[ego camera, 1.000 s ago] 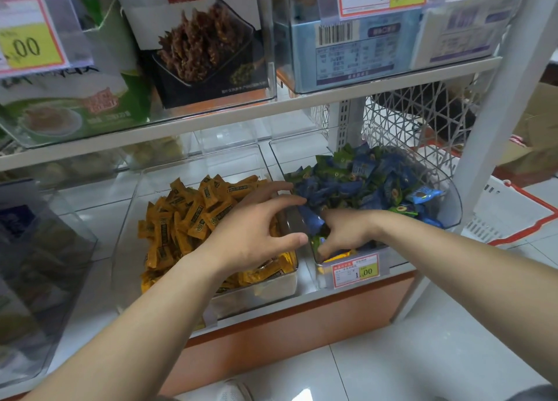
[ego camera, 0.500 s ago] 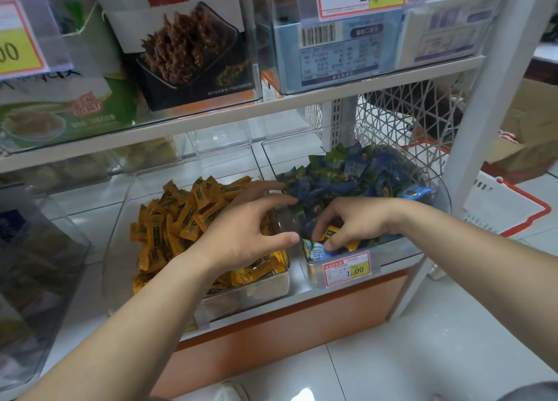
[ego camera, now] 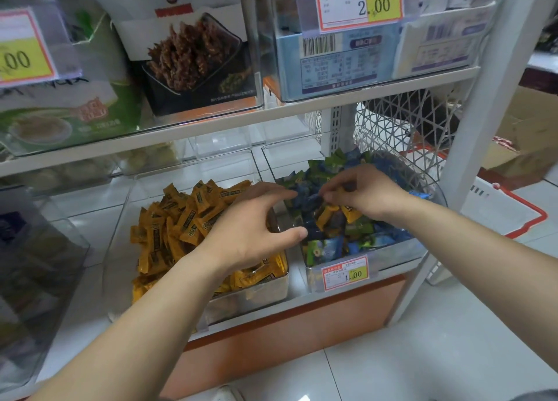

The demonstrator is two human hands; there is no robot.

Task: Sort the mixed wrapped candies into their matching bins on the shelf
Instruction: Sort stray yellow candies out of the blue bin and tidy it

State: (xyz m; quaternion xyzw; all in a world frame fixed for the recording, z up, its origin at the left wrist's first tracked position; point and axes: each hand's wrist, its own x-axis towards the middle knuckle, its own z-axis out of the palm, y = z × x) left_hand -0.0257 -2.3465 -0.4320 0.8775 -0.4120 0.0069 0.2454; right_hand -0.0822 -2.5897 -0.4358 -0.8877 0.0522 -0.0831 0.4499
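Note:
A clear bin (ego camera: 119,228) on the lower shelf holds a heap of yellow wrapped candies (ego camera: 178,222). The clear bin (ego camera: 395,254) to its right holds blue and green wrapped candies (ego camera: 330,246). My right hand (ego camera: 367,190) hovers over the right bin, fingers pinched on a few yellow candies (ego camera: 325,214) that hang below it. My left hand (ego camera: 250,224) is spread over the wall between the two bins, with the thumb near the right bin's edge and nothing visible in it.
A 1.00 price tag (ego camera: 345,272) is clipped to the right bin's front. Boxed snacks fill the upper shelf (ego camera: 271,110). A white shelf post (ego camera: 474,122) stands on the right, with a red-rimmed white basket (ego camera: 498,210) behind it. Another clear bin (ego camera: 39,267) sits far left.
My right hand has risen from the front of the right bin, lifting yellow candies out of the blue and green pile. My left hand has stayed over the divider.

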